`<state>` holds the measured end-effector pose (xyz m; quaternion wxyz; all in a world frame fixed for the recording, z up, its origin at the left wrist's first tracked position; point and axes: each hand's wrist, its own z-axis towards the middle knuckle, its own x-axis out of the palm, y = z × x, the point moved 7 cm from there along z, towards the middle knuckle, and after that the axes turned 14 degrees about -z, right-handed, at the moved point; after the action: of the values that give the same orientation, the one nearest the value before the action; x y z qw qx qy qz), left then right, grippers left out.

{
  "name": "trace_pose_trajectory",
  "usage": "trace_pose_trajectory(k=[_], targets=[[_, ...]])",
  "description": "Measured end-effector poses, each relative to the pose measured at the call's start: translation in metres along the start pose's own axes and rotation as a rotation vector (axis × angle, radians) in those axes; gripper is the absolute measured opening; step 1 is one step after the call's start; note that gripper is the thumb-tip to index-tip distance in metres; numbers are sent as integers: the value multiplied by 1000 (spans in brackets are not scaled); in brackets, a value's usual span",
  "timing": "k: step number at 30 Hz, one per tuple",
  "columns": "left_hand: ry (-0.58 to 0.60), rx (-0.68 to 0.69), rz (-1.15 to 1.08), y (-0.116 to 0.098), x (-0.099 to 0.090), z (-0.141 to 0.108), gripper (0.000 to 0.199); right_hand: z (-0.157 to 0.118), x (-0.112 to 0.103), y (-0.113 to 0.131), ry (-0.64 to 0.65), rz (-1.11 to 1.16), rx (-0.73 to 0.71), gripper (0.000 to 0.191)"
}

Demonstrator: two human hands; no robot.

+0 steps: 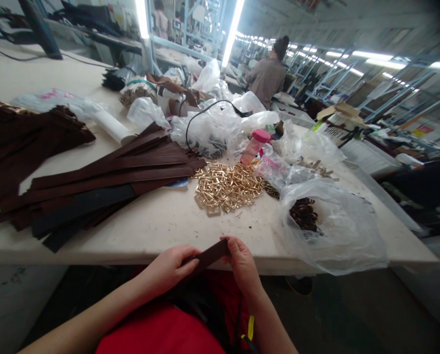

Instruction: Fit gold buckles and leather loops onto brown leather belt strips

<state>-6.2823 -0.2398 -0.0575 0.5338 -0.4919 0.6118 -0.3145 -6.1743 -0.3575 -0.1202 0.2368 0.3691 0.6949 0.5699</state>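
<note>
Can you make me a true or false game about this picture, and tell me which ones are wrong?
1. The left hand and right hand both hold a flat, dark brown strip. True.
2. The small, shiny gold metal pieces are inside a bag. False: the gold pieces lie in a loose heap on the pale table.
3. The see-through pink bottle has a green lid. False: its lid is pink.
4. The open, clear plastic bag holds small dark brown pieces. True.

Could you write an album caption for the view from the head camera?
Two hands hold a dark brown strip before a heap of gold-coloured metal pieces.
</note>
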Motion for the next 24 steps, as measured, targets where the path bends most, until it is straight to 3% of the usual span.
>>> trace_pose_trajectory(k=[7, 14, 18, 24], targets=[[37, -72, -4, 9, 0, 2, 26, -1, -4, 10, -53, -129, -49, 36], [121, -46, -2, 1, -1, -1, 25, -1, -6, 9, -13, -138, -41, 33], [136, -45, -12, -4, -2, -1, 26, -1, 6, 4, 68, -143, 32, 32], [19, -108, -58, 2, -12, 5, 22, -7, 23, 0, 112, 81, 42, 27]])
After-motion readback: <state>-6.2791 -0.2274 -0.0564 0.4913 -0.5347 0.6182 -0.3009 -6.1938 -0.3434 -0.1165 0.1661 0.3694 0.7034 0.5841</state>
